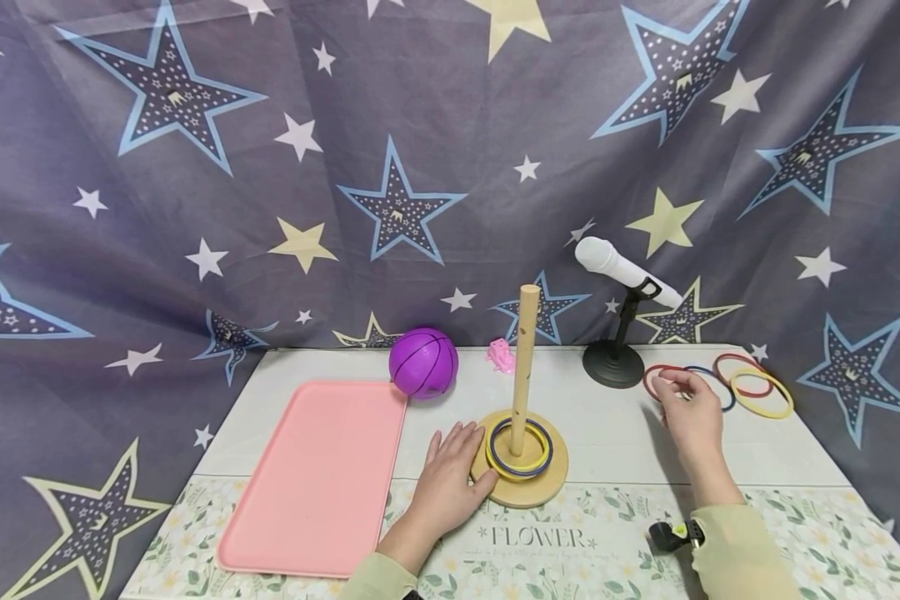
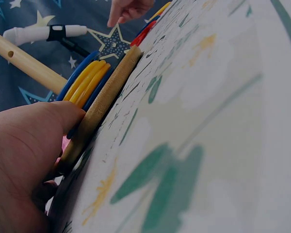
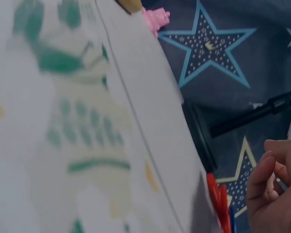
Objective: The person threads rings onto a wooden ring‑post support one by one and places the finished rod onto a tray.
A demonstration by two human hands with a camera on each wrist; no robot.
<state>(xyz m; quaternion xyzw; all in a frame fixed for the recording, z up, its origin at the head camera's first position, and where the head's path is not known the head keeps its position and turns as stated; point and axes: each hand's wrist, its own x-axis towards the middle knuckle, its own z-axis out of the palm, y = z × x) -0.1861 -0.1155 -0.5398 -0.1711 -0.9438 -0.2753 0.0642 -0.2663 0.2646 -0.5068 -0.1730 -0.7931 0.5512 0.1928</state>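
Observation:
My left hand (image 1: pixel 453 479) rests at the left edge of a round wooden base (image 1: pixel 528 493), thumb on its rim, fingers extended. From the base rises a wooden post (image 1: pixel 526 358) with several blue and yellow rings (image 2: pixel 89 80) stacked around its foot. At the right, my right hand (image 1: pixel 692 410) hovers over loose rings, its fingers loosely bent and nothing seen between them. Under its fingertips in the head view lies a red ring (image 1: pixel 648 382); a blue ring (image 1: pixel 731 396), another red ring (image 1: pixel 735 357) and a yellow ring (image 1: pixel 789 404) lie beside it, partly overlapping.
A pink tray (image 1: pixel 322 475) lies at the left. Behind it stand a purple ball (image 1: pixel 423 363) and a small pink object (image 1: pixel 501 356). A white microphone (image 1: pixel 622 268) on a black stand (image 1: pixel 613 364) is at the back right, before a star-patterned curtain (image 1: pixel 420 92).

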